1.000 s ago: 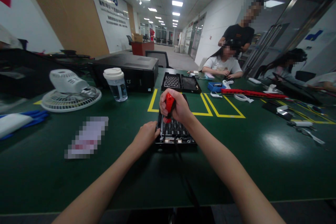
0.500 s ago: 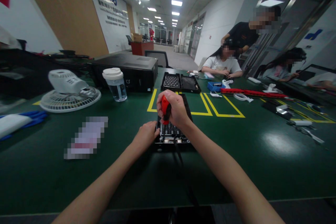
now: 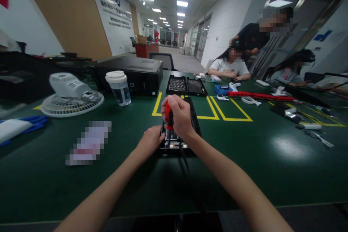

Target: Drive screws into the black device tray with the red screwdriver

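My right hand (image 3: 178, 116) is closed around the handle of a red and black screwdriver (image 3: 169, 117), held upright with its shaft pointing down. Below it lies an opened black device casing (image 3: 186, 151), with dark parts and some metallic and pale bits visible near its front edge. The screwdriver's tip is too small to make out against those parts. At the casing's left edge, my left hand (image 3: 151, 138) is closed on the rim, its fingertips partly hidden. From the casing's front a black cable (image 3: 185, 161) runs toward me.
Farther back lies another opened black case (image 3: 176, 84), near a blue box (image 3: 221, 89). A lidded cup (image 3: 121, 88), a white fan (image 3: 72, 96) and a large black box (image 3: 144, 76) stand to the left. Yellow tape (image 3: 209, 117) marks the green table. Several people are at the right.
My right hand has turned slightly around the screwdriver, and the handle has shifted a little left. My left hand stays on the casing's edge.
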Demonstrator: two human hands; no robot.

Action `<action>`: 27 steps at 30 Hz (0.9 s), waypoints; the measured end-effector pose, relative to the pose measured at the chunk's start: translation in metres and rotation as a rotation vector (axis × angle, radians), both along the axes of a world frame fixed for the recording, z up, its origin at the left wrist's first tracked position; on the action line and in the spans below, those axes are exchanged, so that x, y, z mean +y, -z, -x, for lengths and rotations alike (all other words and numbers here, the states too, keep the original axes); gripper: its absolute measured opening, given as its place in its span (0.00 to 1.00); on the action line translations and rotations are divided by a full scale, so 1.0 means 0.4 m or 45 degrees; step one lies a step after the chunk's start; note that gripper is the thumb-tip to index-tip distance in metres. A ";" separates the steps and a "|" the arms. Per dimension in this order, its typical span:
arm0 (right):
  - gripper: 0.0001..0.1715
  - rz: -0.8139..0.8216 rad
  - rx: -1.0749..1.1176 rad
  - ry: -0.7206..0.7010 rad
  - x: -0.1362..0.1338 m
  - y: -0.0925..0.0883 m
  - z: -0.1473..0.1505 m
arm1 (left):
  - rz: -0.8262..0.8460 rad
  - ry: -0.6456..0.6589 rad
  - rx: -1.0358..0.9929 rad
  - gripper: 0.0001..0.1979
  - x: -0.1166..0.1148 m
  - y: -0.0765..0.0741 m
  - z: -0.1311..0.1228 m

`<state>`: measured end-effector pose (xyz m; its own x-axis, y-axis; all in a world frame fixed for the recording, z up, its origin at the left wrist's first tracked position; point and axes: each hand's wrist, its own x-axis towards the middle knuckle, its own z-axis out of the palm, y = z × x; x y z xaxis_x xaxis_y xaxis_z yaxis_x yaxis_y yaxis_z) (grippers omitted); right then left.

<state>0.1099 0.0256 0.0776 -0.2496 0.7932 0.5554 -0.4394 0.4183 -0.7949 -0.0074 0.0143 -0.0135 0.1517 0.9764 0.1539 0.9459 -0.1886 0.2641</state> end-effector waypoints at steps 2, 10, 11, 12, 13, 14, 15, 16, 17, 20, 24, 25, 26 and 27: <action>0.15 0.014 -0.002 0.050 -0.006 -0.001 0.004 | -0.008 0.000 0.003 0.08 0.000 0.000 0.000; 0.15 0.052 -0.006 0.273 -0.020 -0.007 0.015 | 0.027 -0.001 -0.038 0.09 0.002 0.000 0.000; 0.15 0.055 -0.002 0.296 -0.020 -0.006 0.017 | 0.030 0.005 -0.045 0.09 0.002 0.000 0.000; 0.16 0.058 0.001 0.318 -0.020 -0.005 0.019 | 0.030 0.010 -0.050 0.09 0.003 0.001 0.001; 0.16 0.063 0.004 0.342 -0.020 -0.004 0.021 | 0.028 0.015 -0.054 0.09 0.003 0.001 0.002; 0.16 0.068 0.006 0.367 -0.019 -0.003 0.023 | 0.025 0.022 -0.059 0.09 0.002 0.001 0.002; 0.16 0.074 0.008 0.394 -0.018 -0.002 0.025 | 0.022 0.027 -0.065 0.09 0.001 0.001 0.003; 0.16 0.078 0.010 0.420 -0.017 -0.001 0.026 | 0.020 0.031 -0.072 0.09 0.000 0.001 0.003; 0.16 0.082 0.014 0.446 -0.016 0.001 0.028 | 0.020 0.036 -0.081 0.09 -0.001 0.000 0.003; 0.16 0.087 0.030 0.504 -0.016 0.003 0.033 | 0.018 0.045 -0.096 0.09 -0.004 -0.004 0.002; 0.15 0.091 0.047 0.546 -0.016 0.005 0.039 | 0.006 0.037 -0.069 0.09 -0.005 -0.006 0.002; 0.15 0.091 0.049 0.560 -0.016 0.005 0.040 | 0.003 0.036 -0.059 0.09 -0.005 -0.006 0.002; 0.15 0.089 0.048 0.576 -0.015 0.006 0.041 | 0.000 0.037 -0.052 0.09 -0.004 -0.006 0.002; 0.15 0.086 0.046 0.594 -0.014 0.007 0.042 | -0.002 0.037 -0.047 0.09 -0.004 -0.006 0.002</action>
